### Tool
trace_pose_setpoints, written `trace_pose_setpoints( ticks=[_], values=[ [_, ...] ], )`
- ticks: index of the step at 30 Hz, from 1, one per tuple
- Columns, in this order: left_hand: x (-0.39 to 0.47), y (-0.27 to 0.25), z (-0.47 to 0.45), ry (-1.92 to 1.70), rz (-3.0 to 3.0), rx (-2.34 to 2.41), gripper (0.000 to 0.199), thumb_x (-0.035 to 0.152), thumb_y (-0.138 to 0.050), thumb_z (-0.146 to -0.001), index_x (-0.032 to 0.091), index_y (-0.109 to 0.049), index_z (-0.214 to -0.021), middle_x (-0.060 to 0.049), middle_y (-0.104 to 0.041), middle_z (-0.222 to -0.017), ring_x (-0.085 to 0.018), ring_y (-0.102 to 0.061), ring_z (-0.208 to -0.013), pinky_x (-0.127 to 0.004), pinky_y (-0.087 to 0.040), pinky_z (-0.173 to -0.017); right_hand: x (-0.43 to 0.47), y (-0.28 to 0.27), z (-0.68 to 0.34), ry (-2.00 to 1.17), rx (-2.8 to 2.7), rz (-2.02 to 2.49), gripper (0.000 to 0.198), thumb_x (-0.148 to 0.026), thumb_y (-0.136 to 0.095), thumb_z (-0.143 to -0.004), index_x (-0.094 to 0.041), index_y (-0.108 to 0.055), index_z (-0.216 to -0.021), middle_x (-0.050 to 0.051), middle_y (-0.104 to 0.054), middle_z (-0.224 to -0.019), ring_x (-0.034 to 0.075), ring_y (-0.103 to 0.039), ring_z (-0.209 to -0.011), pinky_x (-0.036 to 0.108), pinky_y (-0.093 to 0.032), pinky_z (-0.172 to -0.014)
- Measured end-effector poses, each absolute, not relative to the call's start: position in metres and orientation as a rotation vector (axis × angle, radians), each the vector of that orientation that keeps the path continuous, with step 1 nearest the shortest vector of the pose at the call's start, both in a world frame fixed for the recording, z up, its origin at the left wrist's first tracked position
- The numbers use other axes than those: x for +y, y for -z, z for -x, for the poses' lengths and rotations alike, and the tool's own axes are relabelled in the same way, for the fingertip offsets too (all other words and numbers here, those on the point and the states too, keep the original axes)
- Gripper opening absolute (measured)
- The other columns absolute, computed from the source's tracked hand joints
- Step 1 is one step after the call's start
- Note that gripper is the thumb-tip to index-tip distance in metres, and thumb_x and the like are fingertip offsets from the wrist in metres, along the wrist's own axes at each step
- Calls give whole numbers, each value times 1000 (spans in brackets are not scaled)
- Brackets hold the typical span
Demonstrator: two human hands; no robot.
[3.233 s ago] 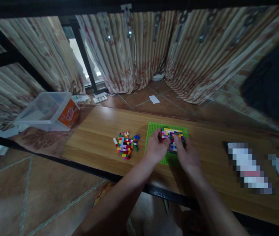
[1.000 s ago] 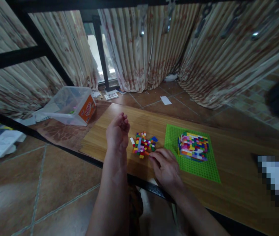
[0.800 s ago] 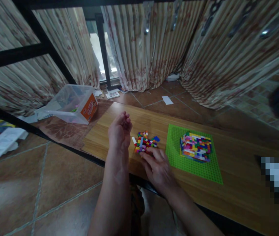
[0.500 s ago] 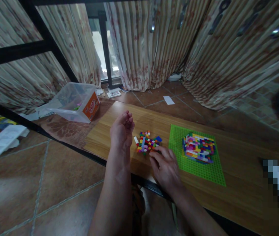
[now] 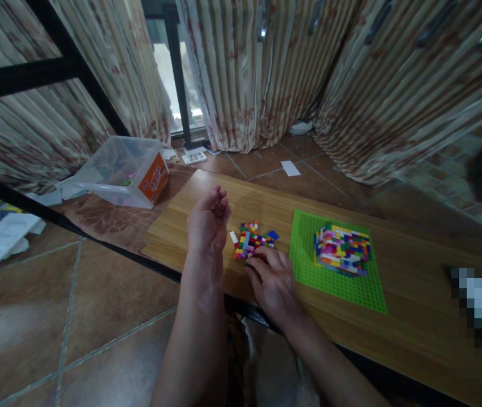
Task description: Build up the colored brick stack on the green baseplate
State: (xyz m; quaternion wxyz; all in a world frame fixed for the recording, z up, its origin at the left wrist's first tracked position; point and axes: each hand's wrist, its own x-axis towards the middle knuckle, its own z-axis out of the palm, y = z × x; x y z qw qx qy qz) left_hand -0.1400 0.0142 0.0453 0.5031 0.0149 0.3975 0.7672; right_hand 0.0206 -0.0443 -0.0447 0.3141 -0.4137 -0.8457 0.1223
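Bricks in many colours lie in a small loose pile [image 5: 253,239] on the wooden desk [image 5: 394,294], between the two hands. The right hand [image 5: 274,280] lies palm down at the near edge of the pile, its fingertips [image 5: 262,255] touching the closest bricks; whether they have closed on one cannot be told, since the hand is slightly blurred. The left hand [image 5: 207,221] is raised just left of the pile, cupped with the palm turned up and the fingers loosely curled; what lies in the palm cannot be seen. Just right of the pile a green baseplate [image 5: 338,282] lies flat on the desk, carrying a multicoloured block of joined bricks [image 5: 343,250]. Well to the left, beyond the desk's end, stands a clear plastic tub [image 5: 119,170] with an orange label.
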Motion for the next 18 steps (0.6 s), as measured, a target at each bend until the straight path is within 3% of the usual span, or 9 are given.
trace_pose_setpoints(
  ticks=[18],
  values=[
    [21,-51,115,-1767,-98,1017,10,5,-58,-82,11,-65,-78,1,-66,-63,-3,-57,-49,-13,-47,-53,-48,17,-75,-399,-1930,1188,10,-23,-59,-92,-24,-68,-88,3,-72,-91,20,-64,-87,38,-46,-81]
  ],
)
